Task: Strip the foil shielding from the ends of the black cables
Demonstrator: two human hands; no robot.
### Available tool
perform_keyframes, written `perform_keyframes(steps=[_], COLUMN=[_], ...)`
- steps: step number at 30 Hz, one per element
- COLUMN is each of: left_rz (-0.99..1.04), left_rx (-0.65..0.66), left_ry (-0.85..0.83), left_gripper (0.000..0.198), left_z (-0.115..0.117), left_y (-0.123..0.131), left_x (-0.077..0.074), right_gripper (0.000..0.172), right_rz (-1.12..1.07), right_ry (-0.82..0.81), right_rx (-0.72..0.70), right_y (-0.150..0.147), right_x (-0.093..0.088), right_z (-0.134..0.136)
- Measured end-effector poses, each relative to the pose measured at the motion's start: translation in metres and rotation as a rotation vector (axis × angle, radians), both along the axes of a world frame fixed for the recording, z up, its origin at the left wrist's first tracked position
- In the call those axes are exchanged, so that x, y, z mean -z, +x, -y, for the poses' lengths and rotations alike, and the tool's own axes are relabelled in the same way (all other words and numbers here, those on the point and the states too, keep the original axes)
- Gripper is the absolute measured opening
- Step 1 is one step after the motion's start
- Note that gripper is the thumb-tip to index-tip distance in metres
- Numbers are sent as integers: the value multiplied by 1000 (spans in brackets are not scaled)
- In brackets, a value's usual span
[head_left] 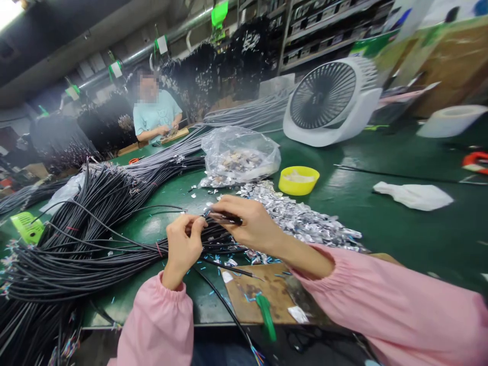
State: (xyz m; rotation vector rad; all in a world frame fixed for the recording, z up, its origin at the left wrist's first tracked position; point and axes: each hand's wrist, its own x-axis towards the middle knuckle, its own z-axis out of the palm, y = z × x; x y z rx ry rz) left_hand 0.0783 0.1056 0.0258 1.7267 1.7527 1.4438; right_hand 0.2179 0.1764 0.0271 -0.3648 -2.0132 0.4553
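Observation:
Over the cables, my left hand (185,241) pinches thumb and fingers together at a cable end, which is mostly covered by the fingertips. My right hand (246,223) is closed around a small dark hand tool (231,218), whose exact kind is hidden in the grip. The tool's tip meets the left fingertips. Beneath and to the left of both hands runs a thick bundle of black cables (95,264). A heap of silvery foil scraps (301,218) lies just beyond the right hand. Short blue bits are scattered below the hands.
A brown board (247,295) with a green-handled tool (266,315) lies at the near edge. Farther back are a clear plastic bag (244,147), a yellow bowl (298,181) and a white fan (331,101). A co-worker (157,114) sits across the green table (400,239).

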Motion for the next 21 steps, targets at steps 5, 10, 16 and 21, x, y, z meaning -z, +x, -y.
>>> perform_keyframes(steps=[5,10,16,21], left_rz=[54,-18,-193,-193], left_rx=[65,100,-42,-54], left_ry=[-18,69,264,331], left_gripper=[18,17,16,12], left_z=[0,4,8,6], left_y=[-3,-6,-3,-2], left_x=[5,5,1,5], right_gripper=[16,38,47,49], right_rz=[-29,19,-21,88], right_ry=[-529,-1238,-1000,-699], right_rx=[-125,-384,-243,-200], right_y=[-3,-3,-4,-4], right_x=[-7,-12,-13,-11], right_z=[2,3,8,13])
